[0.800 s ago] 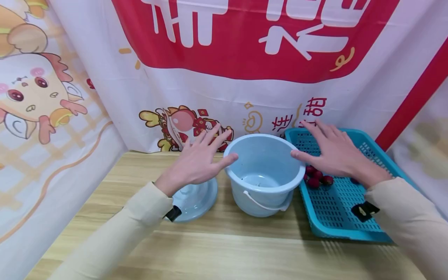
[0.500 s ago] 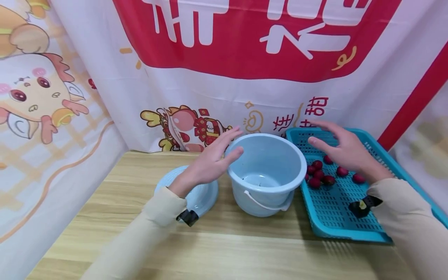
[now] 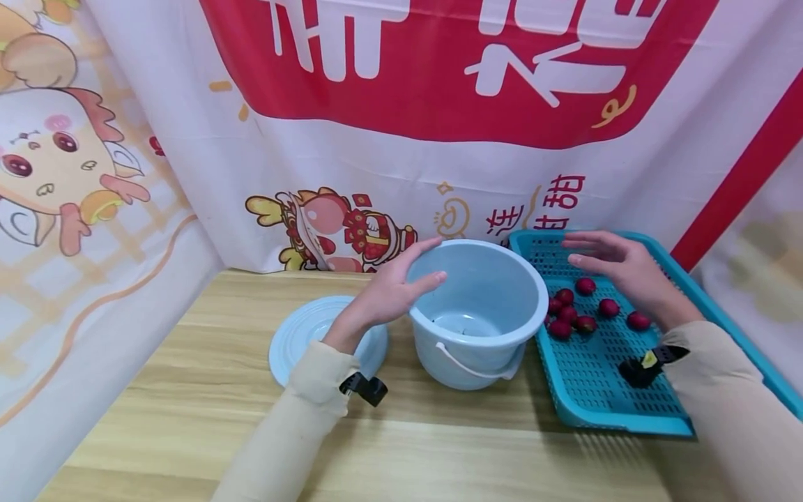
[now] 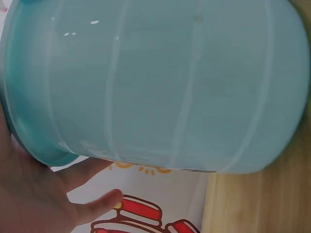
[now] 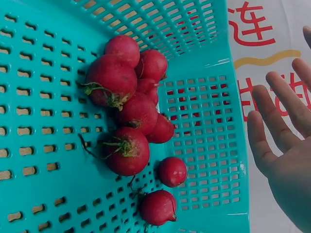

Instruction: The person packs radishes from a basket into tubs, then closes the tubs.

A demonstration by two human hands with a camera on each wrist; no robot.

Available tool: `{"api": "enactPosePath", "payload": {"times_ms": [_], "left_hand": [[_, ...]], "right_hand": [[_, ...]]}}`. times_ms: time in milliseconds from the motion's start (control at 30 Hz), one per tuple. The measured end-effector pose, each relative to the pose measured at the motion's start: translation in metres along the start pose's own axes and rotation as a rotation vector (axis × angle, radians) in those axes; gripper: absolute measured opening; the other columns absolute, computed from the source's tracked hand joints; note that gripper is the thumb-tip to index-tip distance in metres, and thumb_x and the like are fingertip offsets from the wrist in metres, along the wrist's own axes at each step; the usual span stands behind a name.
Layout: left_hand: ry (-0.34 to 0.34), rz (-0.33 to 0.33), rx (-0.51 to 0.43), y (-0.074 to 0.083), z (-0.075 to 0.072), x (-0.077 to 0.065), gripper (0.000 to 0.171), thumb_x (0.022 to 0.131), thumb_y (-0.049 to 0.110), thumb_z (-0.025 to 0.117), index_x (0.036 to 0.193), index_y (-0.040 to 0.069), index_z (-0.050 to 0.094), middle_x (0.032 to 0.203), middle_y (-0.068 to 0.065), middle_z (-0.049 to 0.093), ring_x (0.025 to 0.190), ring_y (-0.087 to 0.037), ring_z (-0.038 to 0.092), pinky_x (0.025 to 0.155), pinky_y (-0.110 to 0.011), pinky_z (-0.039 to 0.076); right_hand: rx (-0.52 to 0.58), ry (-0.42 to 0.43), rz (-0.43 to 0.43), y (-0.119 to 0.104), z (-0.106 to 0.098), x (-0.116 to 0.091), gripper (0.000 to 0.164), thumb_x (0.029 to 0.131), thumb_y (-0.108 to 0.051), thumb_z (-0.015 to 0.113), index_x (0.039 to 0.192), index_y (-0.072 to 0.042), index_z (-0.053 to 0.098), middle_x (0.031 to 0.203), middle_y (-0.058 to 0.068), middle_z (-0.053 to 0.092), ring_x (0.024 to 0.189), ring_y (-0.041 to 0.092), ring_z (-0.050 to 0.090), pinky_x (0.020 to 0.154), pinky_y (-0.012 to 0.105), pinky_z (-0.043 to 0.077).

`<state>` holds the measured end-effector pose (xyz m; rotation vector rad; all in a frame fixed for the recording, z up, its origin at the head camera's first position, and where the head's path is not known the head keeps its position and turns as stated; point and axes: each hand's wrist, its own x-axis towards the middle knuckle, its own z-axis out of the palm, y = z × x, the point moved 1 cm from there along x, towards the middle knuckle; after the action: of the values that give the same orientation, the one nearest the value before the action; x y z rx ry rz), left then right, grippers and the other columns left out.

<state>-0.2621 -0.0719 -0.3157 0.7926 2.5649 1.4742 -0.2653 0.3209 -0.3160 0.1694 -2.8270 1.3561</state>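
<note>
A light-blue bucket [image 3: 467, 362] with a white handle stands upright on the wooden table. My left hand [image 3: 392, 289] is at its left rim, thumb reaching over the opening and fingers along the outside. The left wrist view shows those fingers spread and fairly straight below the rim of the bucket [image 4: 160, 87]. To the right, a teal perforated basket [image 3: 627, 422] holds several red radishes [image 3: 585, 324], clustered near its left wall. My right hand [image 3: 630, 275] hovers over the basket's back part, holding nothing. In the right wrist view its fingers [image 5: 274, 114] are spread, apart from the radishes [image 5: 127, 151].
A light-blue round lid [image 3: 295, 341] lies on the table [image 3: 188, 390] left of the bucket, partly behind my left forearm. Printed cloth [image 3: 401, 174] hangs close behind the bucket and basket. Another printed cloth hangs along the left side.
My left hand has moved right, onto the bucket's rim, uncovering more of the lid. The right hand has drawn away from the bucket to the right, over the basket, and more radishes show.
</note>
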Motion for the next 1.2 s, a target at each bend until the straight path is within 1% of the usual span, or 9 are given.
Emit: {"api": "enactPosePath", "payload": {"times_ms": [100, 233, 400, 600, 733, 867, 933, 1100, 1200], "left_hand": [[-0.015, -0.007, 0.018, 0.001, -0.001, 0.000, 0.068, 0.106, 0.043, 0.061, 0.166, 0.027, 0.035, 0.172, 0.005, 0.036, 0.161, -0.023, 0.032, 0.127, -0.061, 0.034], [-0.017, 0.007, 0.064, 0.003, -0.001, -0.001, 0.069, 0.106, 0.040, 0.062, 0.167, 0.025, 0.034, 0.173, 0.007, 0.035, 0.163, -0.022, 0.029, 0.129, -0.060, 0.030], [-0.007, 0.023, 0.073, 0.003, 0.000, -0.004, 0.069, 0.105, 0.038, 0.063, 0.166, 0.022, 0.034, 0.173, 0.006, 0.036, 0.163, -0.022, 0.029, 0.130, -0.059, 0.029], [0.012, 0.027, 0.085, 0.002, 0.003, -0.003, 0.068, 0.105, 0.040, 0.063, 0.165, 0.027, 0.036, 0.172, 0.007, 0.037, 0.162, -0.022, 0.031, 0.129, -0.060, 0.030], [0.014, 0.031, 0.105, 0.003, 0.003, -0.001, 0.067, 0.105, 0.040, 0.063, 0.165, 0.028, 0.036, 0.172, 0.007, 0.037, 0.162, -0.022, 0.032, 0.130, -0.060, 0.030], [0.019, 0.032, 0.123, 0.003, 0.004, 0.000, 0.068, 0.105, 0.040, 0.063, 0.165, 0.027, 0.036, 0.172, 0.006, 0.037, 0.162, -0.023, 0.032, 0.130, -0.060, 0.029], [0.018, 0.030, 0.130, 0.004, 0.005, -0.001, 0.068, 0.104, 0.041, 0.063, 0.166, 0.027, 0.035, 0.173, 0.006, 0.037, 0.162, -0.024, 0.031, 0.130, -0.061, 0.029], [0.014, 0.030, 0.135, 0.004, 0.006, 0.000, 0.069, 0.104, 0.040, 0.063, 0.166, 0.025, 0.035, 0.173, 0.005, 0.036, 0.162, -0.024, 0.031, 0.130, -0.061, 0.029], [0.016, 0.036, 0.135, 0.003, 0.006, 0.001, 0.069, 0.104, 0.040, 0.063, 0.166, 0.024, 0.036, 0.172, 0.006, 0.037, 0.162, -0.024, 0.032, 0.130, -0.061, 0.029]], "right_hand": [[0.001, -0.019, 0.000, 0.001, 0.001, 0.002, 0.074, 0.101, -0.055, 0.065, 0.165, -0.029, 0.037, 0.167, 0.008, 0.046, 0.145, 0.030, 0.046, 0.110, 0.060, 0.054], [0.004, -0.037, -0.003, 0.003, 0.004, 0.004, 0.076, 0.100, -0.054, 0.067, 0.165, -0.026, 0.037, 0.167, 0.010, 0.045, 0.146, 0.032, 0.046, 0.110, 0.063, 0.053], [-0.017, -0.041, -0.005, 0.005, 0.008, 0.004, 0.079, 0.099, -0.053, 0.069, 0.165, -0.022, 0.038, 0.166, 0.012, 0.046, 0.145, 0.037, 0.049, 0.108, 0.064, 0.054], [-0.048, -0.048, 0.041, 0.007, 0.007, 0.006, 0.081, 0.099, -0.055, 0.069, 0.165, -0.021, 0.039, 0.166, 0.017, 0.044, 0.145, 0.044, 0.048, 0.109, 0.067, 0.052], [-0.063, -0.060, 0.078, 0.010, 0.006, 0.008, 0.078, 0.099, -0.053, 0.069, 0.164, -0.019, 0.041, 0.166, 0.018, 0.044, 0.143, 0.044, 0.049, 0.108, 0.063, 0.054], [-0.075, -0.095, 0.095, 0.016, 0.006, 0.012, 0.074, 0.100, -0.050, 0.069, 0.162, -0.017, 0.044, 0.165, 0.018, 0.046, 0.140, 0.039, 0.052, 0.105, 0.050, 0.058], [-0.073, -0.124, 0.102, 0.019, 0.007, 0.014, 0.070, 0.102, -0.047, 0.069, 0.160, -0.016, 0.046, 0.163, 0.018, 0.048, 0.139, 0.039, 0.053, 0.102, 0.046, 0.058], [-0.067, -0.197, 0.120, 0.027, 0.011, 0.017, 0.061, 0.104, -0.037, 0.069, 0.156, -0.013, 0.050, 0.158, 0.021, 0.053, 0.135, 0.038, 0.055, 0.099, 0.047, 0.058], [-0.075, -0.227, 0.139, 0.032, 0.015, 0.019, 0.059, 0.103, -0.034, 0.070, 0.154, -0.012, 0.052, 0.154, 0.022, 0.056, 0.128, 0.036, 0.060, 0.094, 0.043, 0.060]]}}
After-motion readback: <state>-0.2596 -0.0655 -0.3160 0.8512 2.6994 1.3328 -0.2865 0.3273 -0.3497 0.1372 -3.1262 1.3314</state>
